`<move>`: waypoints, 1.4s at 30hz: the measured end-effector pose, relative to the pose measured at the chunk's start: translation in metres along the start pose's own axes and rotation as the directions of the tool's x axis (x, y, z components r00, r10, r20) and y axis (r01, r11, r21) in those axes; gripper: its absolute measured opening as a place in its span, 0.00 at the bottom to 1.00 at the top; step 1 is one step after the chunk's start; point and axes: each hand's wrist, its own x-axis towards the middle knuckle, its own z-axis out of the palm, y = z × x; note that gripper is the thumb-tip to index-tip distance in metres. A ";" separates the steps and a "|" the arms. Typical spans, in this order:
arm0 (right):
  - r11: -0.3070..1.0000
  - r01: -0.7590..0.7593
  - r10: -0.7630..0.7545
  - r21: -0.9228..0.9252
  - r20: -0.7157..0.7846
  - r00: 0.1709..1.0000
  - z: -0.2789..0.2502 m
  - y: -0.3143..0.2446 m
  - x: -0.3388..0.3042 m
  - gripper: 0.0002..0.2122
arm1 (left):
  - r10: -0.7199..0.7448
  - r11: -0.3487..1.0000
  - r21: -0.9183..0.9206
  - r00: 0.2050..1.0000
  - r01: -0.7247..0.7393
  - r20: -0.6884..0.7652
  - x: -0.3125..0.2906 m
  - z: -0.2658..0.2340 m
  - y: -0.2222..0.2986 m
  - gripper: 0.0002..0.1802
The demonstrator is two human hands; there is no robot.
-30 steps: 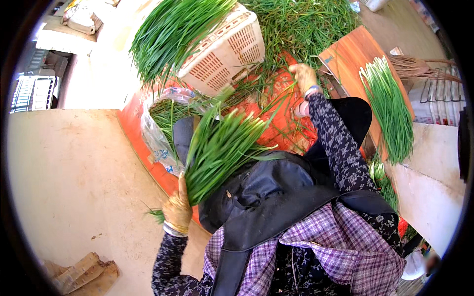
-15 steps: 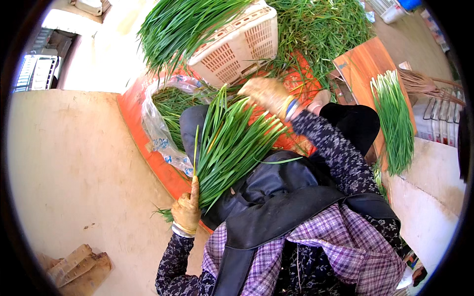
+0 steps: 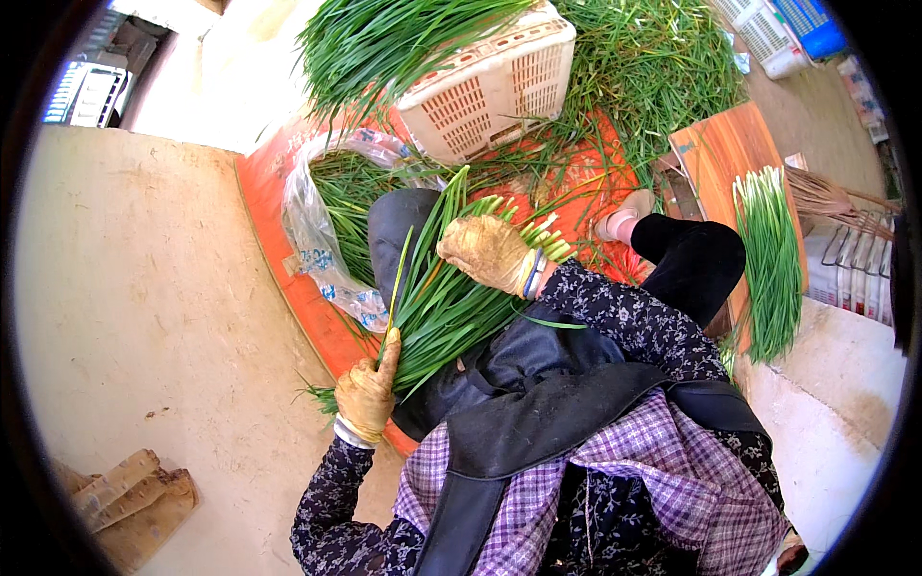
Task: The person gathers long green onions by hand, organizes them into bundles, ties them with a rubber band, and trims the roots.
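A bundle of garlic chives [image 3: 437, 322] lies slantwise across my lap, its pale cut ends at the upper right and its leaf tips at the lower left. My left hand [image 3: 367, 392], in a stained yellowish glove, is closed at the leafy end, with one finger pointing up along the stems. A thin yellowed leaf [image 3: 400, 269] sticks up from beside that finger. My right hand [image 3: 488, 253], gloved likewise, rests over the bundle just below the pale ends, fingers bent and pressed together on the stems. Its fingertips are partly hidden.
A pale plastic crate [image 3: 490, 91] topped with more chives [image 3: 394, 48] stands ahead. Behind it spreads a heap of loose leaves [image 3: 653, 67]. To the left a clear plastic bag [image 3: 322, 245] holds trimmings. At right, tidy chives [image 3: 771, 264] lie on a wooden board [image 3: 720, 144].
My right hand has come down and closer, from above the pale ends onto the bundle. The left hand keeps its hold. The whole view has shifted slightly.
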 end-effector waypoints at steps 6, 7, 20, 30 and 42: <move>0.982 0.136 -0.146 -0.131 -0.070 0.987 0.001 0.001 0.017 0.04 | -0.005 0.999 -0.036 0.999 0.004 -0.034 0.001 0.002 0.001 0.49; 0.974 0.141 -0.143 -0.177 0.002 0.990 0.000 -0.001 0.019 0.04 | -0.007 0.999 -0.034 0.999 0.005 -0.035 0.001 0.002 0.000 0.49; 0.106 -0.091 0.566 0.990 0.015 0.824 -0.081 0.049 0.022 0.10 | 0.023 1.000 0.008 0.998 -0.023 -0.060 0.010 -0.006 -0.001 0.47; 0.995 -0.076 0.066 0.065 0.143 0.987 -0.064 -0.001 0.057 0.15 | 0.056 0.998 0.042 0.992 -0.052 -0.114 0.017 -0.015 -0.004 0.43; 0.739 -0.548 0.642 -0.392 0.162 0.749 -0.076 0.191 -0.057 0.15 | 0.154 0.981 0.132 0.986 -0.145 -0.057 0.100 -0.084 -0.017 0.43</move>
